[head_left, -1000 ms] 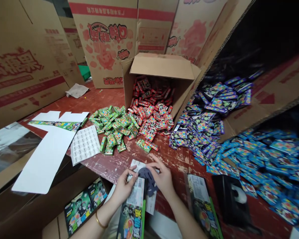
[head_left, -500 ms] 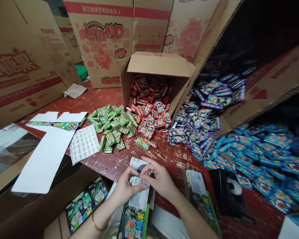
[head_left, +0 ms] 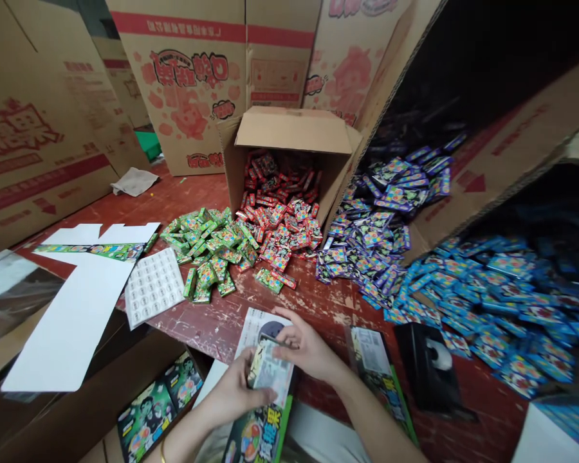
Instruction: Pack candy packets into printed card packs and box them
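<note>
Printed box (head_left: 257, 432): lower end cut off. Left hand (head_left: 236, 392), half-curled, grips it; right hand (head_left: 309, 350), fingers curled, touches its top, grip unclear.

Bench (head_left: 318, 308) is surfaced in dk red, badly worn w/ pale patches. Its back is lined w/ tall brown cartons (head_left: 183, 90), red-banded & printed; L side is taken up by another lg carton (head_left: 48, 83). Green obj. (head_left: 148, 145) is part-hidden betw. them. Bench is softly lit; upper R is sunk in deep shadow.
</note>
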The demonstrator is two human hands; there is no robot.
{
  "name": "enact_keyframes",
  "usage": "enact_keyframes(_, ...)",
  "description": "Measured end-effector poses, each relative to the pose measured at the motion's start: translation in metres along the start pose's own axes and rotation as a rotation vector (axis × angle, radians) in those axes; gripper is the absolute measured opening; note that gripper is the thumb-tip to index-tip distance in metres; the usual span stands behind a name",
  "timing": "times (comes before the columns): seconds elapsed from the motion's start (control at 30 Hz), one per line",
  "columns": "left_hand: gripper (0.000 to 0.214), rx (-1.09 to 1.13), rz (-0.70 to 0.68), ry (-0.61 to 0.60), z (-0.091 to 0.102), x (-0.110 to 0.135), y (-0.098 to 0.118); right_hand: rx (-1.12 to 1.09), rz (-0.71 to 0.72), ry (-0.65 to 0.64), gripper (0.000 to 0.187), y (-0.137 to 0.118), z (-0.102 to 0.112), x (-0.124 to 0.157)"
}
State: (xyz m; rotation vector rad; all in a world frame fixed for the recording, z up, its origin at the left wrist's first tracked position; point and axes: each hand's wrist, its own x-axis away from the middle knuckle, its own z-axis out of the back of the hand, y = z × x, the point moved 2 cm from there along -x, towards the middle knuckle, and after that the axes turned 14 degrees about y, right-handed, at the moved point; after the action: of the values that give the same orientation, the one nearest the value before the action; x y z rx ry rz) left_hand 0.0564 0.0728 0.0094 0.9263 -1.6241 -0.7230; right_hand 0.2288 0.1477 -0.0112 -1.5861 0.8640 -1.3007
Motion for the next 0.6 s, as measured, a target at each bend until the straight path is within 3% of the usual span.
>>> enact_keyframes(0.07, 0.035, 0.029, 0.082, -0.122, 0.012, 0.008, 0.008, 0.014, 0.074, 0.136, 0.074, -0.009, 0.024, -0.002)
enact_keyframes(0.13, 0.054, 0.186, 0.102, -0.163, 0.022, 0.010, 0.013, -0.054, 0.142, 0.386, 0.068, -0.018, 0.047, -0.001)
enact_keyframes(0.2, 0.078, 0.386, 0.015, -0.119, 0.022, 0.005, 0.015, -0.138, 0.194, 0.609, 0.066, -0.018, 0.060, 0.007)
enact_keyframes(0.27, 0.086, 0.499, -0.132, 0.010, 0.012, -0.004, 0.015, -0.202, 0.208, 0.727, 0.068, -0.007, 0.055, 0.022)
enact_keyframes(0.33, 0.075, 0.501, -0.235, 0.209, -0.001, -0.014, 0.018, -0.241, 0.170, 0.695, 0.077, 0.013, 0.038, 0.042)
enact_keyframes(0.4, 0.060, 0.457, -0.249, 0.432, -0.012, -0.020, 0.025, -0.264, 0.082, 0.497, 0.091, 0.032, 0.015, 0.061)
enact_keyframes(0.47, 0.050, 0.364, -0.267, 0.610, -0.018, -0.016, 0.033, -0.304, 0.089, 0.423, 0.093, 0.035, 0.001, 0.076)
enact_keyframes(0.53, 0.048, 0.211, -0.336, 0.644, -0.022, -0.005, 0.036, -0.318, 0.148, 0.433, 0.089, 0.019, -0.004, 0.081)
enact_keyframes(0.6, 0.054, 0.072, -0.397, 0.527, -0.028, 0.007, 0.030, -0.289, 0.197, 0.471, 0.084, -0.007, -0.003, 0.077)
